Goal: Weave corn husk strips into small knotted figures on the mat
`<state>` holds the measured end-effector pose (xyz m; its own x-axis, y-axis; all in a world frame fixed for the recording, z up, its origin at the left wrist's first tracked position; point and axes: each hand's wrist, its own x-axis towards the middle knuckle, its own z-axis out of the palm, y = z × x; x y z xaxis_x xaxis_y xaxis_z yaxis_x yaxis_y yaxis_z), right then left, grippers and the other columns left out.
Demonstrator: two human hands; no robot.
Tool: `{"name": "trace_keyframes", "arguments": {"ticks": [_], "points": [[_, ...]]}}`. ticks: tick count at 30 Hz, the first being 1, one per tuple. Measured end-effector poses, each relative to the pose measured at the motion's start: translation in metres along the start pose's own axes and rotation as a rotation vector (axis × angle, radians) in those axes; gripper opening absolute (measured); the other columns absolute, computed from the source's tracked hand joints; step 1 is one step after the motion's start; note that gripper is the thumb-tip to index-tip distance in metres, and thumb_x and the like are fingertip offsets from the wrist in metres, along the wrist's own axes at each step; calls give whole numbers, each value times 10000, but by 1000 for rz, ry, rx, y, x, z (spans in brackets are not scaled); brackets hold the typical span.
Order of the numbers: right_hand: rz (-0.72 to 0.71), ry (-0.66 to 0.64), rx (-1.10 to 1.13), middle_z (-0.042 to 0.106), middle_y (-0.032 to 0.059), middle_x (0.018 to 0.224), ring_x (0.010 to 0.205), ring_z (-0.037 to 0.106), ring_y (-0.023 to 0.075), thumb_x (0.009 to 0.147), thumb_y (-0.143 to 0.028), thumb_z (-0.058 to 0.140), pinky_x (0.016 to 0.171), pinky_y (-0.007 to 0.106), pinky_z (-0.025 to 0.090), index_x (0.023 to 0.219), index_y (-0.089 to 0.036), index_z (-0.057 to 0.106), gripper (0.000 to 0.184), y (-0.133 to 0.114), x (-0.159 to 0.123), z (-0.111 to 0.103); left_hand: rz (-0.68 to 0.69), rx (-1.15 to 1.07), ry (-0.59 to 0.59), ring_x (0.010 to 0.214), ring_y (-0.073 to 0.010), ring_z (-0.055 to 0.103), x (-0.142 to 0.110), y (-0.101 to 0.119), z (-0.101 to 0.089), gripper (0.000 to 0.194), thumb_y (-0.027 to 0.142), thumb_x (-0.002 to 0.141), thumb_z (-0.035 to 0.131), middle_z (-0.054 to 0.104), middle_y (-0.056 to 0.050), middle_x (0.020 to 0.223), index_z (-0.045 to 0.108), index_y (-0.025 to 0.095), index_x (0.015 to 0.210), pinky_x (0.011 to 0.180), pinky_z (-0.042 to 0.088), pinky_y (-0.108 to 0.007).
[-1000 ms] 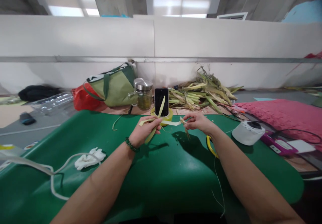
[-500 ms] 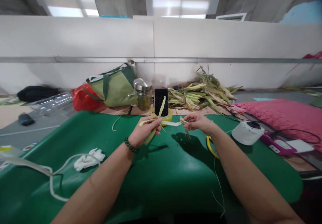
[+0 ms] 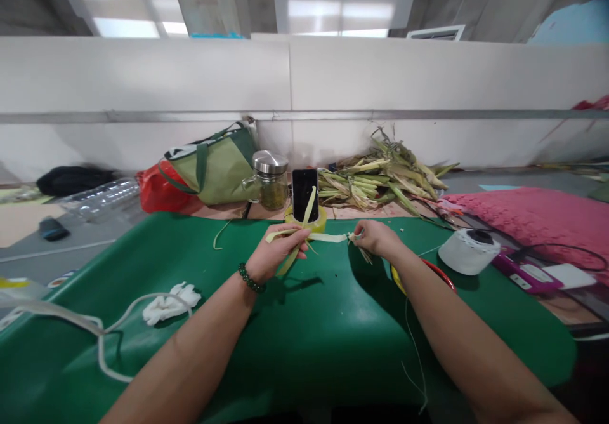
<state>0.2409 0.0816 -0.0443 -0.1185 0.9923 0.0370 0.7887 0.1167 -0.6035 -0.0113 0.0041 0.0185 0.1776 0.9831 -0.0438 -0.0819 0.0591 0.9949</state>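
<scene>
My left hand (image 3: 280, 251), a green bead bracelet at its wrist, is closed on several crossed pale green husk strips (image 3: 310, 205). One strip stands upward and others poke out to the left and below. A flat, paler strip (image 3: 328, 238) runs from these fingers toward my right hand (image 3: 375, 238). The right fingertips pinch a small bundle of husk ends (image 3: 365, 256), whose thin stubs hang below them. Under my right forearm lies a tool with a yellow loop (image 3: 396, 278) and a red loop (image 3: 440, 273), mostly hidden.
Behind the green mat (image 3: 304, 322) stand a phone (image 3: 304, 189) on a yellow tape roll (image 3: 318, 223), a lidded glass mug (image 3: 271, 186) and a husk pile (image 3: 385, 176). A white thread spool (image 3: 466, 254) sits right; crumpled tissue (image 3: 166, 306) and a white cable (image 3: 101, 348) lie left.
My right hand has shifted slightly right with the bundle, and the gap between the hands is wider. The red loop now shows beside the right forearm. My left hand keeps its hold.
</scene>
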Motion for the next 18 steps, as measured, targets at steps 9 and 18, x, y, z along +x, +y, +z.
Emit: {"name": "trace_keyframes", "arguments": {"ticks": [9, 18], "points": [[-445, 397, 250, 666, 65, 830, 805, 581, 192, 870, -387, 467, 750, 301, 423, 788, -195, 648, 276, -66, -45, -11, -58, -22, -70, 440, -81, 532, 0, -6, 5, 341, 412, 592, 804, 594, 3, 512, 626, 123, 618, 462, 486, -206], [-369, 83, 478, 607, -1, 630, 608, 524, 123, 788, -360, 574, 579, 235, 392, 641, -171, 603, 241, -86, -50, 25, -76, 59, -241, 538, -116, 613, -2, -14, 11, 323, 416, 622, 781, 631, -15, 597, 681, 120, 703, 568, 531, -234]]}}
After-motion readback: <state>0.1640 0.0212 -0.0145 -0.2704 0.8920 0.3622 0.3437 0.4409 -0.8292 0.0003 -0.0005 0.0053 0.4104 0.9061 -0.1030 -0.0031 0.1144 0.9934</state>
